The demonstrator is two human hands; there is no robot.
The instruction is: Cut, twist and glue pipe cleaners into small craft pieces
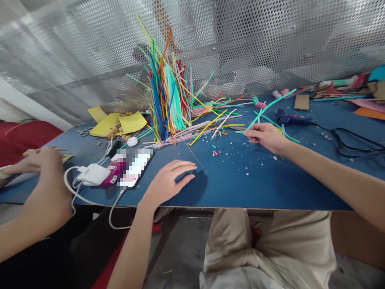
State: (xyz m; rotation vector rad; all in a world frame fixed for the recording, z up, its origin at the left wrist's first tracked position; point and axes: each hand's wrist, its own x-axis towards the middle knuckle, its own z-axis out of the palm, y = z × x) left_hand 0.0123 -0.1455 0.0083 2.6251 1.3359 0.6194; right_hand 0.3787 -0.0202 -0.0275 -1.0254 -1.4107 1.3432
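Note:
My right hand (264, 137) pinches the lower end of a teal pipe cleaner (275, 105), which slants up and to the right above the blue table (228, 188). Another teal pipe cleaner (291, 138) lies on the table behind that hand. My left hand (168, 180) rests near the table's front edge with its fingers apart, holding nothing. Between and beyond the hands are small pink and teal clippings (215, 153). A large upright bundle of coloured pipe cleaners (171, 104) stands at the back, with loose ones (210, 122) lying to its right.
A phone (138, 168), a white charger (94, 174) and cables lie left of my left hand. Another person's hands (49, 172) are at the far left. A blue glue gun (293, 118) with a black cord lies at right. Yellow sheets (132, 121) and a perforated metal screen (246, 44) are behind.

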